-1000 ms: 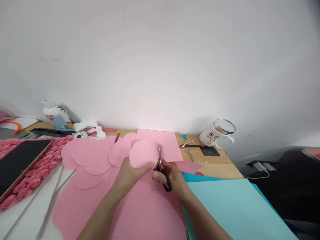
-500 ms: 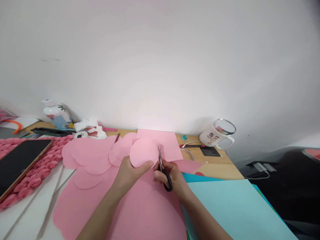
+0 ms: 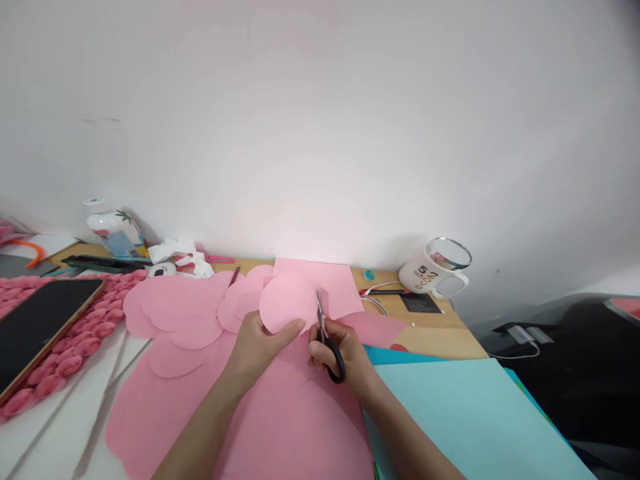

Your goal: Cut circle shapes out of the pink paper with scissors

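Observation:
Pinched by its lower edge, a round pink paper circle (image 3: 288,301) is in my left hand (image 3: 260,347), the thumb lying across its front. My right hand (image 3: 337,350) grips a pair of scissors (image 3: 333,357) with black handles, fingers through the loops. The blades point up and lie right against the circle's right edge. Whether they are fully closed is hard to make out. Beneath both hands spreads a large pink paper shape (image 3: 295,427) with scalloped edges. Several smaller pink paper circles (image 3: 185,303) overlap to the left.
A pink sheet (image 3: 320,273) lies behind the hands by the wall. On the right are light-blue paper (image 3: 465,407) and a white mug (image 3: 430,270). At left, a phone (image 3: 45,327) rests on a pink textured mat (image 3: 75,353), with a white bottle (image 3: 115,230) behind it.
The paper circle has shifted and turned very slightly in my left hand. A pink paper piece right of the scissors has risen a little. My right hand has barely moved.

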Tool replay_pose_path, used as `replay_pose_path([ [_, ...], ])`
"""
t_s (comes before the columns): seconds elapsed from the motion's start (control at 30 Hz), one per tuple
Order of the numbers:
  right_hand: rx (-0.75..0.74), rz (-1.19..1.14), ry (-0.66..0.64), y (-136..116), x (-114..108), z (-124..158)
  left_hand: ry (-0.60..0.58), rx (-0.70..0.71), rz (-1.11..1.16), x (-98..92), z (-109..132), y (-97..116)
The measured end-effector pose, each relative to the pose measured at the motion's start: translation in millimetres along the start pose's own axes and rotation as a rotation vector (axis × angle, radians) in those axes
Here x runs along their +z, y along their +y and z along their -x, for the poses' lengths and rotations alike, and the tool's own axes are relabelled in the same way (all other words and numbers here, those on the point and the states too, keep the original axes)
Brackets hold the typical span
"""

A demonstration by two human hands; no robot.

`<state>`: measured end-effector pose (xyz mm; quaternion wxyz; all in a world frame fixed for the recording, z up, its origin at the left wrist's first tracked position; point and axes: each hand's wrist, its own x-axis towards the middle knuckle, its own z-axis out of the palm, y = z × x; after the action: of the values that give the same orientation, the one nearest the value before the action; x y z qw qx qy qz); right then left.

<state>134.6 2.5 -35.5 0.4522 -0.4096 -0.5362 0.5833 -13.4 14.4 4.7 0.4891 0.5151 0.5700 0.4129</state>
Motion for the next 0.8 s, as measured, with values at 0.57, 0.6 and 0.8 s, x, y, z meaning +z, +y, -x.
replay_pose_path([
  [0.57,0.003,-0.013,0.053,4.9,12.5,-0.3,0.131,0.037,0.12,11.2,1.9,-4.2],
  [0.6,0.008,-0.009,0.058,3.7,13.2,-0.4,0.124,0.021,0.101,11.7,2.3,-3.8],
  [0.8,0.004,0.02,0.027,-0.1,5.9,-1.8,0.07,0.017,0.042,7.6,5.7,4.7],
])
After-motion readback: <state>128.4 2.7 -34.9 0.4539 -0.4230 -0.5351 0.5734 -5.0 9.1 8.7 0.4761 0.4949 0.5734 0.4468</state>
